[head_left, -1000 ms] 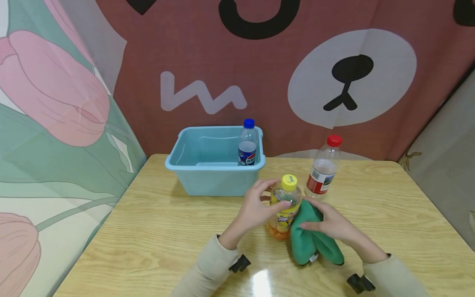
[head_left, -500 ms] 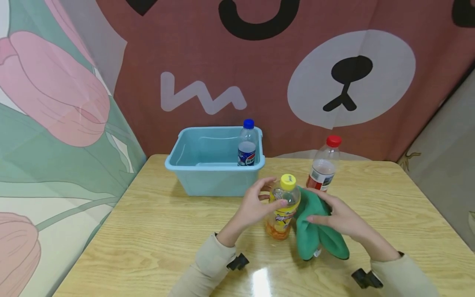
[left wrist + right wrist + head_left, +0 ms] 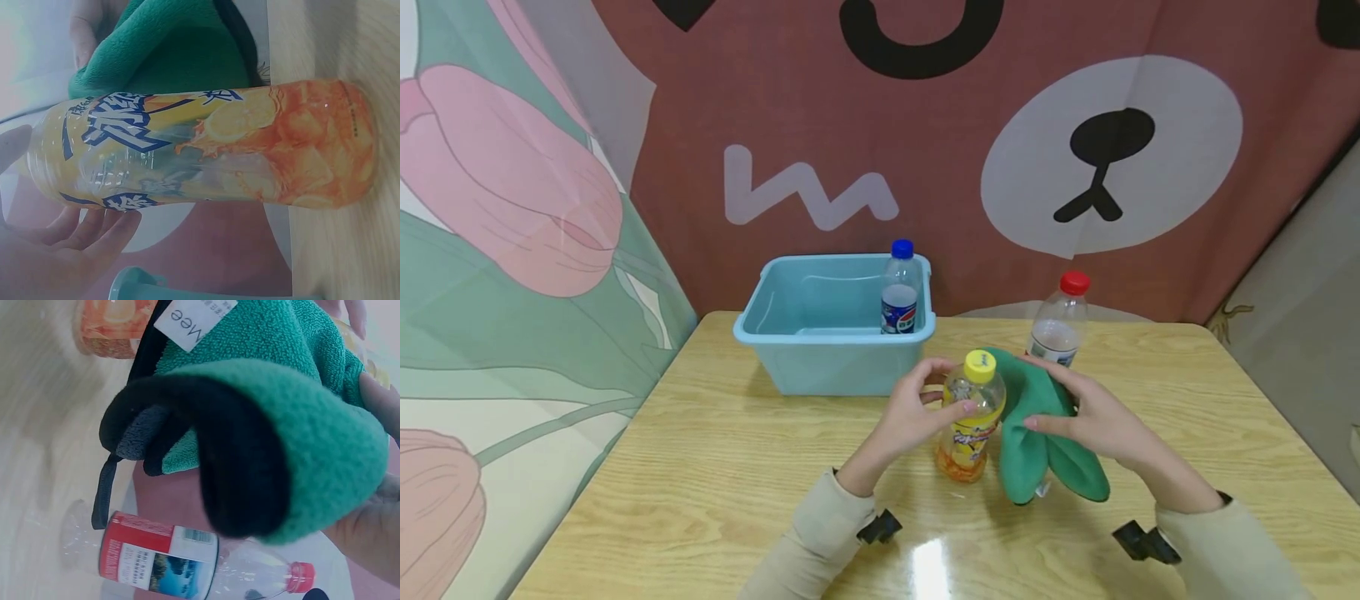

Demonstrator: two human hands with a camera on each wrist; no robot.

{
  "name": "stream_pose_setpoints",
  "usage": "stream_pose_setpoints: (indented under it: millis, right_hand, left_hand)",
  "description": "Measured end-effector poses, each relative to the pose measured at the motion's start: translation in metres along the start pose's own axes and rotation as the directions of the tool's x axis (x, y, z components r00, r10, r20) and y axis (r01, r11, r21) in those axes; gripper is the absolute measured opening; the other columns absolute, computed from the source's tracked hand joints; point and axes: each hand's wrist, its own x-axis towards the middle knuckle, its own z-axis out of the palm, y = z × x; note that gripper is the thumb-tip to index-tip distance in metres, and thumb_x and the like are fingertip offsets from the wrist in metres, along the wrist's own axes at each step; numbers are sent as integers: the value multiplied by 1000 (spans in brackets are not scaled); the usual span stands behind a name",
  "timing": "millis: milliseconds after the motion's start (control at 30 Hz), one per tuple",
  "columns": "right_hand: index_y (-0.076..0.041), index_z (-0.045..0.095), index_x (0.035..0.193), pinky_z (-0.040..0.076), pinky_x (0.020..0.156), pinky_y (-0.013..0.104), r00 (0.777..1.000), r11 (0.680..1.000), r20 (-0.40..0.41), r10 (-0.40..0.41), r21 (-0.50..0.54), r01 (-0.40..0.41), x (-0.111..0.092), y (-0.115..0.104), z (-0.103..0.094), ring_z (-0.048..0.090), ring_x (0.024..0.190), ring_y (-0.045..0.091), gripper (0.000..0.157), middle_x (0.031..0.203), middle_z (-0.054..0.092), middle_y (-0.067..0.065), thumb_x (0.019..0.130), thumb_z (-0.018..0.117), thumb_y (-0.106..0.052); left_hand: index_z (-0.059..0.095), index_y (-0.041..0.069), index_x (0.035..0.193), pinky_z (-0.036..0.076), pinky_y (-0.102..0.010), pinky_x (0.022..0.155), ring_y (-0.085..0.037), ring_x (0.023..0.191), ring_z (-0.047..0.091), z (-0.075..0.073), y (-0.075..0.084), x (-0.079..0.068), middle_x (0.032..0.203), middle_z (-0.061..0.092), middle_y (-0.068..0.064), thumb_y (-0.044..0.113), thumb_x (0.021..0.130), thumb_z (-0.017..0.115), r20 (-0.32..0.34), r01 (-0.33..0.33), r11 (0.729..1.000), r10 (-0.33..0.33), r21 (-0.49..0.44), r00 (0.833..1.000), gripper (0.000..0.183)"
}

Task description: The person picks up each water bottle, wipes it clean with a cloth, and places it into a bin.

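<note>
An iced tea bottle with a yellow cap (image 3: 973, 433) stands upright on the table, orange at its base. My left hand (image 3: 913, 421) grips its upper part, thumb in front and fingers behind. In the left wrist view the bottle (image 3: 250, 150) lies across the frame, its yellow label with blue lettering facing me. My right hand (image 3: 1101, 425) pinches a folded green cloth (image 3: 1030, 417) at the bottle's right side. The right wrist view shows the cloth (image 3: 312, 425) with dark edging, a hanging loop and a white tag.
Behind the cloth stands a clear bottle with a red cap (image 3: 1060, 333), its lower part hidden. A light blue basin (image 3: 842, 367) is at the back left, holding a Pepsi bottle with a blue cap (image 3: 898, 304). A printed curtain (image 3: 940, 167) hangs behind the table.
My right hand has raised the green cloth along the iced tea bottle's right side, covering more of the red-capped bottle. The left hand and its bottle have barely shifted.
</note>
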Motion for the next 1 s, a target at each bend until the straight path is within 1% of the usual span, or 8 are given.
stream_pose_setpoints:
  millis: [67, 133, 267, 367, 533, 600, 833, 1000]
  right_hand:
    - [-6, 32, 141, 43, 84, 50, 1000, 1000, -1, 6, -5, -6, 1, -3, -2, 44, 113, 37, 70, 137, 37, 21, 82, 68, -18]
    - [-7, 32, 141, 45, 82, 46, 1000, 1000, 3, 8, -10, -8, 2, -6, -3, 47, 110, 36, 70, 135, 39, 21, 82, 68, -18]
    - [-7, 33, 140, 46, 80, 44, 1000, 1000, 10, -11, -13, 11, 3, -12, -2, 49, 107, 35, 68, 131, 43, 21, 82, 68, -17]
    - [-6, 34, 139, 45, 80, 43, 999, 999, 19, -27, -17, 27, 4, -14, 0, 50, 106, 34, 68, 128, 46, 21, 82, 68, -16]
    - [-5, 34, 139, 46, 80, 47, 999, 999, 29, -23, -38, 24, 7, -13, 3, 51, 106, 35, 69, 127, 47, 21, 81, 70, -18]
    - [-5, 34, 139, 46, 81, 49, 999, 999, 33, -17, -40, 19, 7, -13, 4, 50, 107, 36, 69, 127, 47, 21, 81, 70, -17]
    - [-2, 34, 138, 44, 83, 51, 998, 999, 54, -35, -31, 36, 9, -10, 8, 51, 106, 34, 68, 124, 49, 19, 81, 69, -16]
    - [-1, 32, 138, 42, 87, 53, 997, 999, 73, -30, -15, 32, 9, -5, 13, 49, 109, 34, 69, 127, 48, 18, 82, 68, -16]
  left_hand:
    - [47, -6, 121, 44, -34, 90, -31, 110, 48, -1, 7, -2, 118, 51, -18, 5, 81, 67, 0, 1, 1000, -1, 1, 1000, 46]
    - [48, -5, 121, 45, -32, 89, -29, 110, 48, -1, 5, -2, 118, 51, -17, 8, 81, 67, -5, -15, 1000, 15, 11, 1000, 46]
    - [51, -2, 121, 48, -34, 85, -24, 105, 50, 0, -16, 3, 115, 51, -15, 16, 81, 70, -19, -82, 995, 83, 58, 996, 48]
    - [54, 0, 120, 50, -40, 80, -23, 98, 52, 0, -17, 2, 110, 53, -14, 20, 80, 70, -29, -118, 987, 122, 108, 992, 47]
    - [54, 2, 122, 50, -39, 80, -22, 95, 53, 0, -15, 0, 106, 56, -12, 18, 80, 71, -43, -96, 988, 102, 123, 994, 48]
    - [52, -1, 123, 50, -39, 81, -25, 97, 54, 0, -12, 0, 107, 56, -15, 14, 80, 70, -44, -85, 991, 90, 107, 995, 48]
    - [51, -10, 118, 49, -44, 83, -36, 97, 53, -1, 22, -11, 106, 53, -25, 3, 80, 67, -35, -92, 993, 95, 80, 995, 43]
    - [50, -11, 118, 49, -44, 84, -36, 98, 53, -2, 25, -14, 107, 52, -25, 3, 82, 65, -32, -87, 993, 90, 80, 995, 42]
